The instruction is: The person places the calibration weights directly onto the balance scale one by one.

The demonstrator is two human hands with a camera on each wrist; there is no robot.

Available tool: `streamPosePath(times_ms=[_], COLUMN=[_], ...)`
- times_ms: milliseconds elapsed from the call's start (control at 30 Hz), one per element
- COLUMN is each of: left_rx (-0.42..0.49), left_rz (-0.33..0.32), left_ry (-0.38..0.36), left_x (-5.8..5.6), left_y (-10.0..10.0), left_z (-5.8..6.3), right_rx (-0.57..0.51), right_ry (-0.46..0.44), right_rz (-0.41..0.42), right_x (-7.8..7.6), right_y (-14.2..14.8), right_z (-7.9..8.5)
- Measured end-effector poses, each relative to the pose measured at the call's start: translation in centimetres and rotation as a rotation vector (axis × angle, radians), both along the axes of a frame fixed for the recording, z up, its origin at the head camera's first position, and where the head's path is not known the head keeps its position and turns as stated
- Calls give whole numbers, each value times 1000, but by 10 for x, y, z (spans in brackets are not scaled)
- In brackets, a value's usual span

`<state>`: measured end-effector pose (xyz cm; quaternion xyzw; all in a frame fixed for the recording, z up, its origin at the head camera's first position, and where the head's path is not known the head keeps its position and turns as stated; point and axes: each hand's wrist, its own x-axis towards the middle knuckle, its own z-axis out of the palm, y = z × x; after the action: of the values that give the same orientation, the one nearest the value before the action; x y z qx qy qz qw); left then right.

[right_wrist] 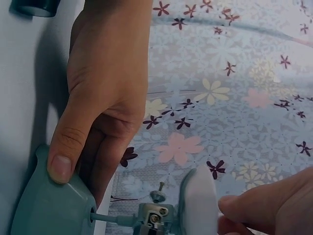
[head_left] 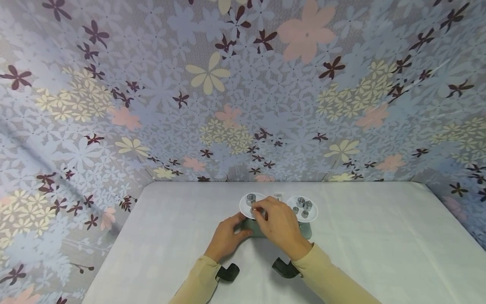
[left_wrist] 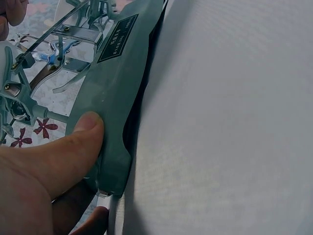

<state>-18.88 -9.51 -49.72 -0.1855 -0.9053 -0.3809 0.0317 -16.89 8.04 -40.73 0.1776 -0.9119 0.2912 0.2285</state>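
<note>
A green balance scale (head_left: 255, 228) stands on the table, with white round pans on top. My left hand (head_left: 227, 237) grips the left end of its base, thumb on the near face in the left wrist view. My right hand (head_left: 280, 224) is over the left pan (head_left: 244, 211), thumb and forefinger pinching a small metal weight, mostly hidden by the fingertips. A larger metal weight (head_left: 251, 197) sits on that pan. On the right pan (head_left: 313, 214) stand several metal weights (head_left: 301, 202). In the left wrist view, metal levers (left_wrist: 61, 58) show behind the base (left_wrist: 115, 88).
A white cloth (head_left: 364, 253) covers the table. Behind the scale, a small white piece with markings (head_left: 279, 196) shows between the pans. Flowered fabric (head_left: 243, 105) rises at the table's back edge and sides. Black devices (head_left: 228, 272) are worn at both wrists.
</note>
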Motion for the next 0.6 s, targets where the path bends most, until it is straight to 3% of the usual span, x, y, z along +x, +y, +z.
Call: streamPosePath(times_ms=[167,400,600], left_rx=[12,-2,-2], left_rz=[-8,14,6], left_ry=[30,-17,26], left_x=[1,0,0], left_y=[1,1,1], left_z=[-1,-2,-2], right_rx=[-5,11,50], right_ry=[38,39,34], right_rz=[23,21,-17], right_x=[5,11,14], right_y=[8,23,44], right_z=[1,1,-1])
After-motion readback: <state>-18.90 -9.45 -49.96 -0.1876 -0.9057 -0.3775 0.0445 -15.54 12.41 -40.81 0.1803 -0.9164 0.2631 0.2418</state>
